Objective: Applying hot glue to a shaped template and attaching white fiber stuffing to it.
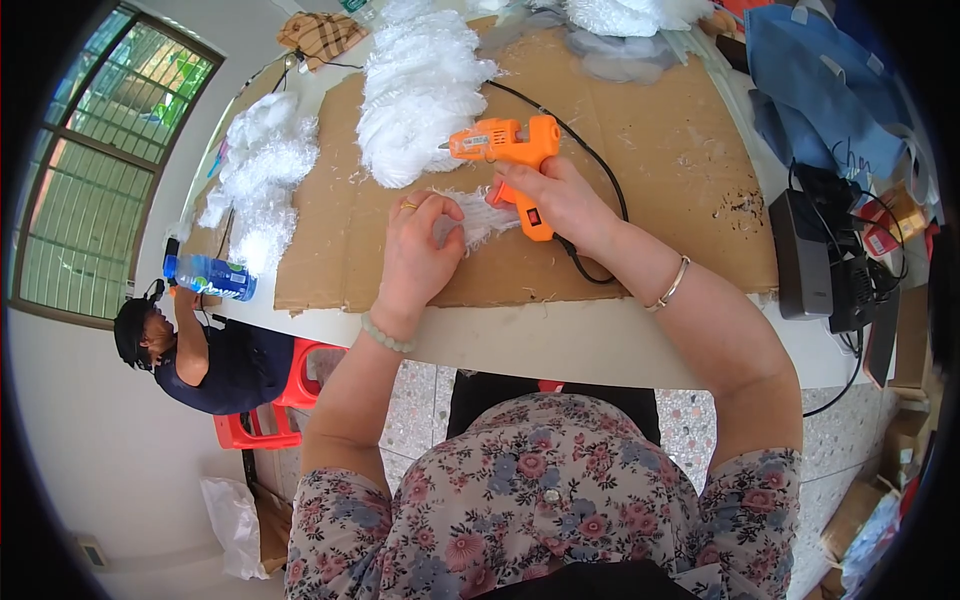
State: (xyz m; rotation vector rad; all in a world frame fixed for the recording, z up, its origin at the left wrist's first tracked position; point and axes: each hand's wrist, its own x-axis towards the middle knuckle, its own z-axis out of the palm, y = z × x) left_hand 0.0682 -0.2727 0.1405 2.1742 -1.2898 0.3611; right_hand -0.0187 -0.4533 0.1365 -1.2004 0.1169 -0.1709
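My right hand [570,200] grips an orange glue gun [505,142], its nozzle pointing left and a red switch showing on the handle. A black cord runs from it across the cardboard. Under the gun lies a small white fringed piece of fabric [482,222]. My left hand [425,245] rests on the cardboard with curled fingers, thumb and forefinger at that piece's left end; the exact grip is partly hidden. Just beyond the nozzle stretches a long bundle of white fluffy strips [415,100].
The brown cardboard sheet [680,200] covers much of the white table [500,350]. More white fluff [255,180] and a water bottle [212,277] are at left, near a seated co-worker [200,360]. A blue bag [815,80] and dark box [800,255] with cables stand at right.
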